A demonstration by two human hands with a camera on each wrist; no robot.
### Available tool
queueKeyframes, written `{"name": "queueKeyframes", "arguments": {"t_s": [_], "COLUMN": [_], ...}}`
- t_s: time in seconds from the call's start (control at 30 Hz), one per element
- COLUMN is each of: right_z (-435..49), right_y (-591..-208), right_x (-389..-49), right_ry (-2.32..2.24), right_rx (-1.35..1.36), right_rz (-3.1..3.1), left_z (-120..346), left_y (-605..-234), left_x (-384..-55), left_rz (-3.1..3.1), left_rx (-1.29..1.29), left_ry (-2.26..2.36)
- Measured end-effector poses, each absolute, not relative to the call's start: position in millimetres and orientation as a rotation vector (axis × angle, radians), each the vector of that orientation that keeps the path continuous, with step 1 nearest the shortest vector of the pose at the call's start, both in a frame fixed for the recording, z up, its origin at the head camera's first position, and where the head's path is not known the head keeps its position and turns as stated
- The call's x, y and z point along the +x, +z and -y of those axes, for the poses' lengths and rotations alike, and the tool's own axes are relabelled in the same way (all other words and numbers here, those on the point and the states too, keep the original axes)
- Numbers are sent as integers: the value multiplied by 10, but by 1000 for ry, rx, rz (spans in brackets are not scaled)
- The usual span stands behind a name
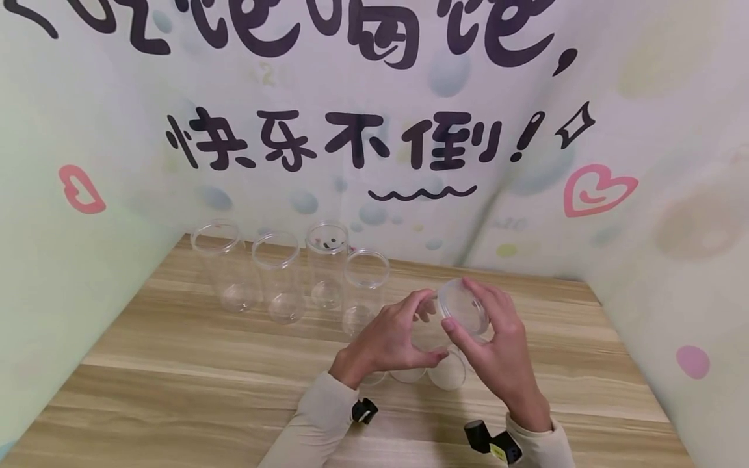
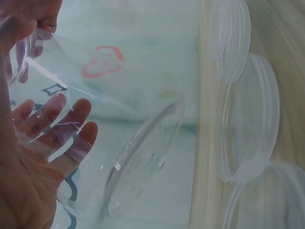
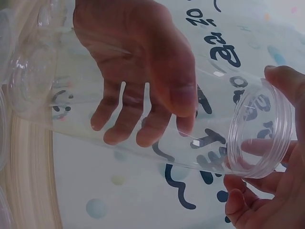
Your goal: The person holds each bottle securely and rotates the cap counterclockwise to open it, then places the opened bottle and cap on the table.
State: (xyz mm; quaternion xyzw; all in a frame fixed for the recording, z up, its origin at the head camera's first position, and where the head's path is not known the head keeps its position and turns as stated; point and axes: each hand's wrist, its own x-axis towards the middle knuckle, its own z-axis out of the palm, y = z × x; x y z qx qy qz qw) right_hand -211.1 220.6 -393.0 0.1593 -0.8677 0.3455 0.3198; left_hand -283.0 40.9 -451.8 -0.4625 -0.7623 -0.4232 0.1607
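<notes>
A clear, empty plastic jar [image 3: 76, 105] is held tilted above the table, between my two hands. My left hand [image 1: 389, 335] grips its body from the side, fingers and thumb wrapped around the clear wall. At the mouth end, my right hand [image 1: 497, 344] holds the ringed rim [image 3: 259, 131] with thumb and fingers on opposite sides. Whether a clear lid sits on that rim I cannot tell. Below the hands, several round translucent lids [image 1: 446, 372] lie in a row on the tabletop, partly covered by my left hand in the head view; some appear stacked in the left wrist view.
Several clear jars stand upright toward the back left: a leftmost jar [image 1: 236, 276], a second jar [image 1: 285, 286], a rear jar [image 1: 328, 273] and a nearer jar [image 1: 364, 299]. The wood-grain table [image 1: 175, 390] meets printed walls [image 1: 351, 84] behind and on both sides.
</notes>
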Motion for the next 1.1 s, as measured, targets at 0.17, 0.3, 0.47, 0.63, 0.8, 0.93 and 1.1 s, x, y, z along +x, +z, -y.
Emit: {"name": "queueKeyframes", "arguments": {"t_s": [0.17,0.3,0.47,0.63,0.8,0.93,1.1], "right_z": [-2230,-2243,-2251,-2262,-2248,-2221,-2199], "right_y": [-3919,-3907,-3893,-3897,-3910,-3938,-3949], "right_x": [-2102,-2094,-2092,-2100,-2127,-2140,-2123], "right_ry": [916,936,974,1020,976,906,848], "right_rx": [463,525,590,594,504,382,279], "right_rz": [2280,2273,2271,2291,2274,2235,2254], "left_z": [-406,-402,-395,-387,-375,-371,-379], "left_y": [-4514,-4517,-4530,-4534,-4512,-4513,-4524], "left_x": [-2835,-2841,-2858,-2875,-2870,-2862,-2862], "left_rz": [2174,2173,2181,2185,2226,2255,2259], "left_rx": [-1324,-1329,-1320,-1301,-1280,-1274,-1261], "left_ry": [-1204,-1224,-1230,-1247,-1240,-1224,-1128]}}
